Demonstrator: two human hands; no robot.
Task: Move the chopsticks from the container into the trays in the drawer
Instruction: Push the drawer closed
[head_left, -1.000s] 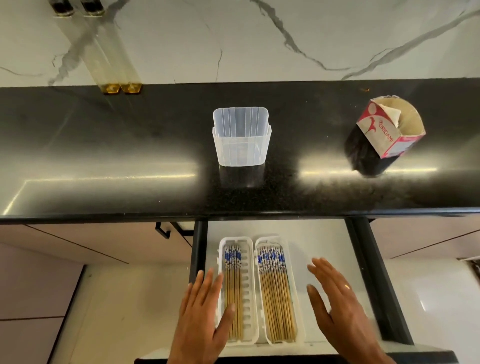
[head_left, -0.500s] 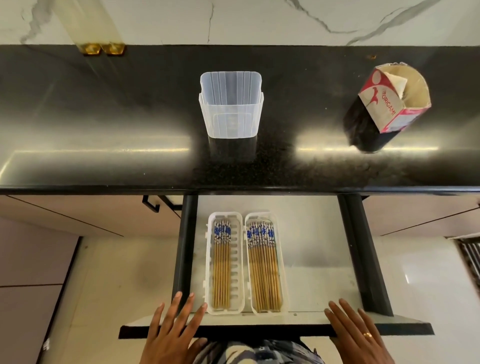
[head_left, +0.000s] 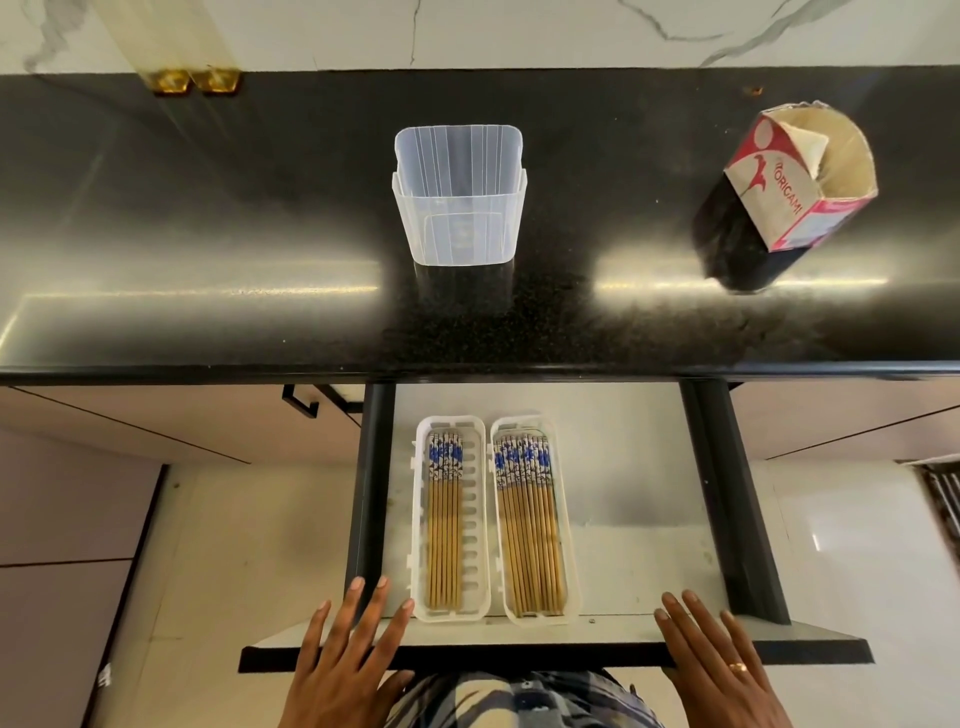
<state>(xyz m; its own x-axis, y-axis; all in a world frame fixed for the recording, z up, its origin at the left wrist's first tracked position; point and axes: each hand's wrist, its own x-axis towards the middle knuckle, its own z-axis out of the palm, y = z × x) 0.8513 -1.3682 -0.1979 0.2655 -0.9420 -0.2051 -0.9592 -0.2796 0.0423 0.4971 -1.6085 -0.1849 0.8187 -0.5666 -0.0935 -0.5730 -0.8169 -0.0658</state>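
Setting: home kitchen. Evidence: polished black granite countertop (head_left: 208, 249); white veined marble backsplash (head_left: 519, 31) behind the countertop; pull-out drawer (head_left: 644, 519) below it holding chopsticks (head_left: 444, 525) in trays; handled cabinet fronts (head_left: 197, 421) beside the drawer.

Both hands withdrawn to drawer (head_left: 519, 631) front edge

Drawer (head_left: 649, 525) right half free; two trays (head_left: 451, 519) fill left; hands (head_left: 345, 670) flat on front edge.
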